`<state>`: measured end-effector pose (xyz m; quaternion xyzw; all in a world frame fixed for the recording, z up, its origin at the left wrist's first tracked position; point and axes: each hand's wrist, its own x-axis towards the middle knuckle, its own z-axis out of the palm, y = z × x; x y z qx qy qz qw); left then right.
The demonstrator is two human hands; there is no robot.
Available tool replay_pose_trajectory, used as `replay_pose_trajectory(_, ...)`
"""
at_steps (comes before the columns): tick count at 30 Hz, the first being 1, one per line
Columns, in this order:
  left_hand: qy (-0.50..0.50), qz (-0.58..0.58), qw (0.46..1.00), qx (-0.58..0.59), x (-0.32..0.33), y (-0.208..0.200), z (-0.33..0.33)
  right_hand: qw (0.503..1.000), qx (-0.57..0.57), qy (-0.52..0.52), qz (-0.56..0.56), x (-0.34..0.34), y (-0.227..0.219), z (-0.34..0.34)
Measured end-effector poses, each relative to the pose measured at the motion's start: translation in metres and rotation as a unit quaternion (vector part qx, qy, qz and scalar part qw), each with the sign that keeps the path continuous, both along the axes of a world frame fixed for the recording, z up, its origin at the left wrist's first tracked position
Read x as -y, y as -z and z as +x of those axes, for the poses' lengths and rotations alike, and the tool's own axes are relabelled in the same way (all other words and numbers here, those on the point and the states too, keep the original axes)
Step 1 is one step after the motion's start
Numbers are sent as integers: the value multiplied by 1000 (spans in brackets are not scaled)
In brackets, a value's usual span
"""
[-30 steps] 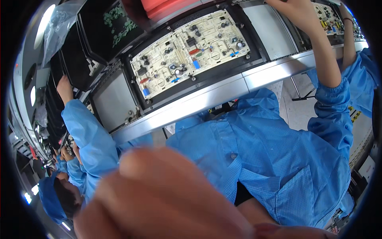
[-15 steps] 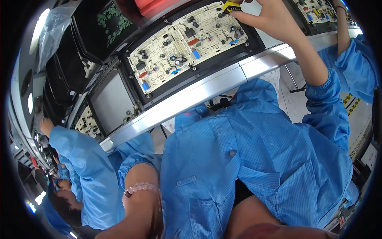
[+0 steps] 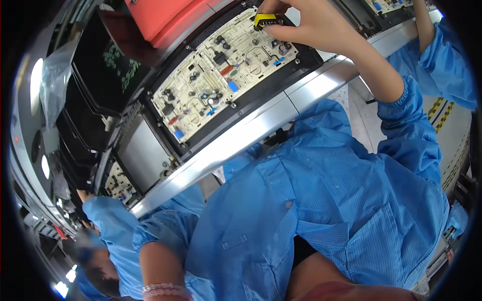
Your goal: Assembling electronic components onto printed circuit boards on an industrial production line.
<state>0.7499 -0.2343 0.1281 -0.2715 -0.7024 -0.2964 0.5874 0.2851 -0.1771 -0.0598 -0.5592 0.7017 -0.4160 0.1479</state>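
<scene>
My right hand (image 3: 314, 30) is closed around a small yellow-and-black transformer (image 3: 266, 21), pinched between thumb and fingers. It is at the far right corner of a cream circuit board (image 3: 198, 83); whether its pins touch the board I cannot tell. Black capacitors, blue blocks and red parts stand on this board, which lies in a black carrier frame (image 3: 293, 75). Of my left arm only the forearm (image 3: 159, 266) shows, with a pink bead bracelet (image 3: 165, 289) at the lower edge. My left hand is out of the picture.
A shiny metal rail (image 3: 241, 131) runs along the near side. Beyond the board are a red bin (image 3: 173, 20) and black bins (image 3: 93, 75), one with green parts. Co-workers' blue sleeves show at left (image 3: 110, 213) and right (image 3: 434, 65). Other boards (image 3: 119, 183) sit along the line.
The whole view has shifted, with the board now further left and more of the red bin showing. My right hand still holds the transformer by the corner. My left forearm has dropped lower in view.
</scene>
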Motion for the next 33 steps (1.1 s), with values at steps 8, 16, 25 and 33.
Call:
replay_pose_trajectory(8,-277,-133,876,372,67,143,-172,996,84,-10,6,19,21,13)
replay_pose_trajectory(16,-297,-179,790,505,144,221,-221,870,8,-225,-438,48,75,-11)
replay_pose_trajectory(25,-245,-224,785,523,153,218,-221,994,49,-87,-45,25,52,13)
replay_pose_trajectory(33,-237,-205,823,473,161,195,-227,940,305,-153,8,25,42,15)
